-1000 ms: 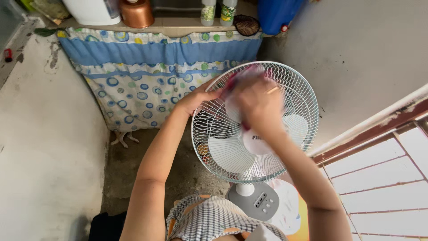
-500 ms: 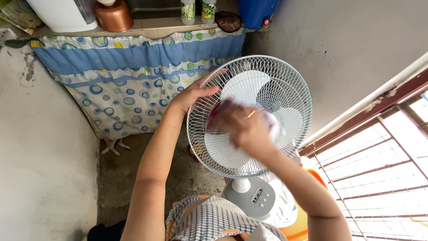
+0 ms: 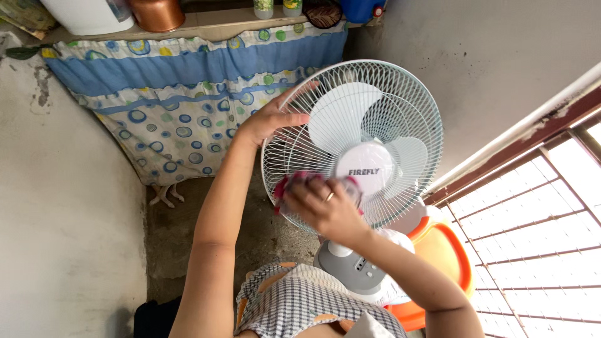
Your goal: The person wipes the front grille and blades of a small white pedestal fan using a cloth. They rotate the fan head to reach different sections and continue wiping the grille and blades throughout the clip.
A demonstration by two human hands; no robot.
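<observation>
The right hand (image 3: 325, 209) pinches a red cloth (image 3: 289, 185) against the lower-left fan grille (image 3: 400, 100), while the left hand (image 3: 269, 122), fingers spread, grips its upper-left rim.

Your round white wire-grille fan (image 3: 382, 100) is hemmed by the dotted blue curtain (image 3: 188, 100) left and barred window (image 3: 538, 250) right; bare concrete floor (image 3: 175, 231) lies open below-left.

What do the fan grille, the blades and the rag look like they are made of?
Grille: thin wire, probably metal with a pale glossy coating; fine radial spokes.
Blades: smooth white plastic, likely; slightly translucent.
Rag: soft cloth, pinkish red, bunched under the right hand. The left hand grips the grille's rim.
</observation>
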